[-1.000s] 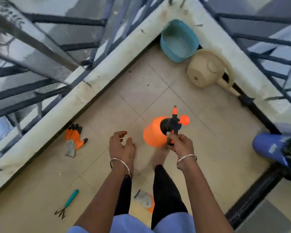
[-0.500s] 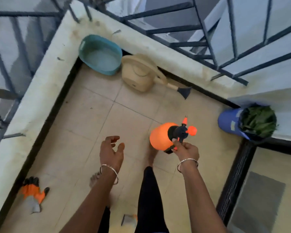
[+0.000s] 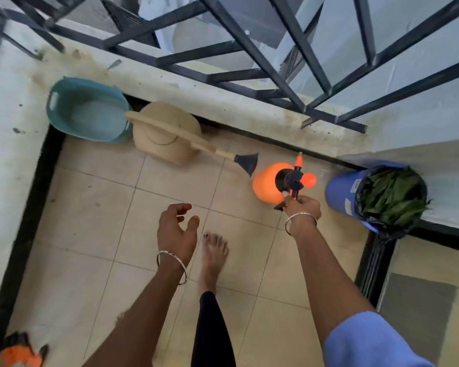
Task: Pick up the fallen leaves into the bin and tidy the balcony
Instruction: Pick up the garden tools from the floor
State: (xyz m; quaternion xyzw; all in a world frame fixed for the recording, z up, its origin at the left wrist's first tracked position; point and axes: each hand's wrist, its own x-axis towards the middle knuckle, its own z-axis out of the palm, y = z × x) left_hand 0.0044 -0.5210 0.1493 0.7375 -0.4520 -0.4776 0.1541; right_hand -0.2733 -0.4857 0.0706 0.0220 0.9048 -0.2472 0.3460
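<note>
The balcony floor (image 3: 170,181) is beige tile, edged by a black strip and a pale, stained ledge (image 3: 223,96) that carries a dark metal railing (image 3: 249,49). At the floor's right edge a black door track (image 3: 374,263) meets a shinier indoor floor. A teal basin (image 3: 64,107) sits in the far left corner, its inside pale. A beige watering can (image 3: 167,139) stands just beside it along the far edge, spout pointing right. In the far right corner a blue bin (image 3: 339,192) with a black liner is full of green leaves (image 3: 392,194). The right hand (image 3: 302,205) grips the handle of an orange sprayer (image 3: 265,184), between the spout and the bin; whether the sprayer touches the floor I cannot tell. The left hand (image 3: 175,229) hangs loosely curled, holding nothing. An orange glove (image 3: 19,353) lies at the near left corner
</note>
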